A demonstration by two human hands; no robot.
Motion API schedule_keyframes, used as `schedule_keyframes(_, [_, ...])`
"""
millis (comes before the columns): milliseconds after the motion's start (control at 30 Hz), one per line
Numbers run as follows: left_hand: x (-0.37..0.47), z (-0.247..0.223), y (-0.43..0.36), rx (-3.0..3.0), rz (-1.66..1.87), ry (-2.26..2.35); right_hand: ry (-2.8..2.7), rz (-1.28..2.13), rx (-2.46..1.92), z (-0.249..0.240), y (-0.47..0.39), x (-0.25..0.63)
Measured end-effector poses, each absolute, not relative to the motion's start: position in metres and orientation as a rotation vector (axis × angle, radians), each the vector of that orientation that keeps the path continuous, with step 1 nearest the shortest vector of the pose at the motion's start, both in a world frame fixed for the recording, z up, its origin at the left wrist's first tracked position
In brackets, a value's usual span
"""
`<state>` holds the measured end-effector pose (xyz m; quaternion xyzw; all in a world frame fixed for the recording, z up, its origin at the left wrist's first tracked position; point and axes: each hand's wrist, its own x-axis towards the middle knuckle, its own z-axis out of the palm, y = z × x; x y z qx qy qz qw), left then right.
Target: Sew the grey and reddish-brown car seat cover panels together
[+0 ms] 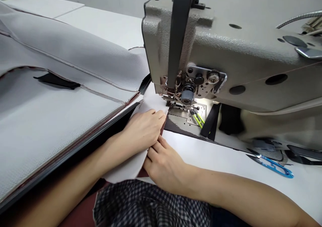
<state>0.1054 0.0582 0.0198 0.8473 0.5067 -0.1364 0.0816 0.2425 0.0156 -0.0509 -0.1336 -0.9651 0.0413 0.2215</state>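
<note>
My left hand [148,128] lies over a white fabric piece [128,169] with its fingers curled on it, close in front of the needle and presser foot [171,103] of a grey sewing machine [226,57]. Just below, my right hand [164,165] is closed at the fabric's edge, its fingertips partly hidden against my left hand. A reddish-brown underside shows along that edge. To the left spreads a large light-grey seamed cover [57,112] with a black tab [59,81] on it.
Green thread snips [198,119] lie beside the needle plate, next to black strips [211,121]. Blue thread snips [274,165] rest on the white table [213,156] at the right. A checked cloth [151,203] covers my lap. A dark edge [75,149] borders the cover.
</note>
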Motion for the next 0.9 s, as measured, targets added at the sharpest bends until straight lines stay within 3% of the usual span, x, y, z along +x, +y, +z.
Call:
schedule_keyframes(300, [0.108,0.014,0.08,2.546,-0.289,1.687,-2.614,0.065,-0.451,-0.057,0.036,0.241])
schedule_keyframes(633, [0.107,0.039,0.08,2.449,-0.398,1.61,-2.746,0.135,-0.515,-0.054,0.036,0.242])
schedule_keyframes(767, [0.105,0.036,0.019,2.203,-0.141,1.918,-2.721,0.111,-0.366,-0.055,0.012,0.249])
schedule_keyframes(900, [0.1,0.013,-0.022,2.189,0.226,1.847,-2.706,0.018,-0.322,-0.057,-0.002,0.25])
